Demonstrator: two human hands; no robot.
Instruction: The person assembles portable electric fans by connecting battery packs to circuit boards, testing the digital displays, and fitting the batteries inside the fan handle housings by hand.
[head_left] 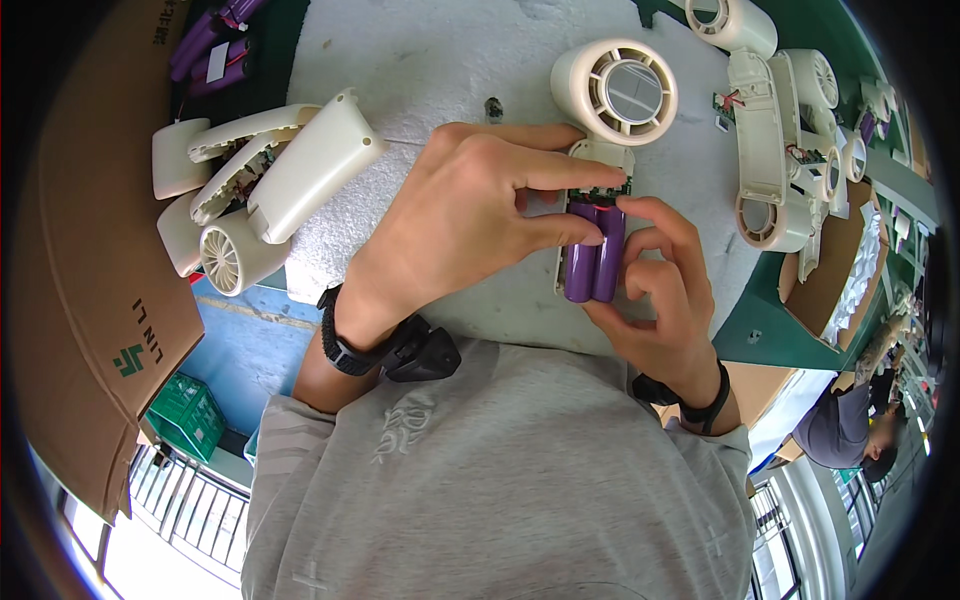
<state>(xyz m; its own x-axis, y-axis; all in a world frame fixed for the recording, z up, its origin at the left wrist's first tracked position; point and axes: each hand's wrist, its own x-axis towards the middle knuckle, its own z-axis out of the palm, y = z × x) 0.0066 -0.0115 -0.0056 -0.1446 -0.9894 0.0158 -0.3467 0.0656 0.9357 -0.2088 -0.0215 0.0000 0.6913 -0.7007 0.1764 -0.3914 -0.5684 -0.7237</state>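
Note:
A cream handheld fan (566, 88) lies on the white cloth with its handle shell opened toward me. Inside the shell sit a small green circuit board (600, 194) and a purple two-cell battery pack (593, 262), joined at the pack's top end. My left hand (475, 195) reaches across from the left; its index fingertip presses at the board and its thumb rests on the upper part of the cells. My right hand (668, 285) curls along the pack's right side, index fingertip at the top corner and thumb by the bottom end. The shell's underside is hidden.
Cream fan housings (320, 165) are piled on the left. More opened fans (760, 130) with boards and wires lie on the right, beside a cardboard box (838, 262). Purple battery packs (215, 55) sit at the far left, near a large carton (90, 250). A person (845, 425) is at the right.

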